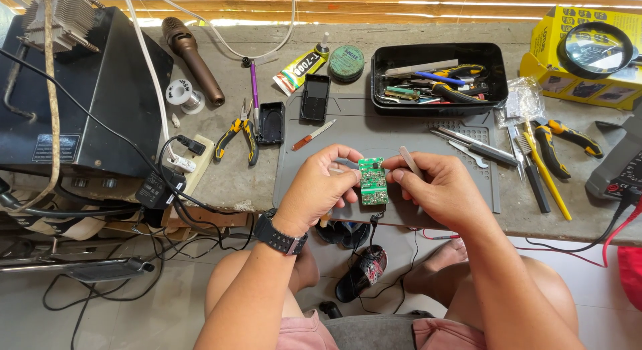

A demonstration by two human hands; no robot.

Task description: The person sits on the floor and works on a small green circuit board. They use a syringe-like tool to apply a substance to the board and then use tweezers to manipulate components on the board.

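Left hand (319, 183) clamped on the left edge of a small green circuit board (372, 181); right hand (438, 186) pinching its right edge, with metal tweezers (409, 161) tucked between the fingers, tips pointing up and away. Board held upright between both hands, component face toward the camera, just above the near edge of the grey work mat (401, 139) on the counter (221, 183); probably raised this way for close inspection under the light. Black cable (374, 219) hanging down from the board's lower edge. Black watch (281, 235) on the left wrist.

Behind the hands, on the mat: an open black casing shell (315, 97) and, just left of the mat, its matching half (271, 122), laid apart, likely to keep the housing parts within reach. Yellow-handled pliers (239, 132) to the left. Black tool tray (438, 79) at the far right of the mat, loaded with cutters and drivers. Loose picks, a brush and further cutters lined up at the right of the mat. Glue tube (301, 69) and round green tin (346, 61) at the far edge. Magnifying glass (597, 49) resting on a yellow box (548, 45) at the far right.
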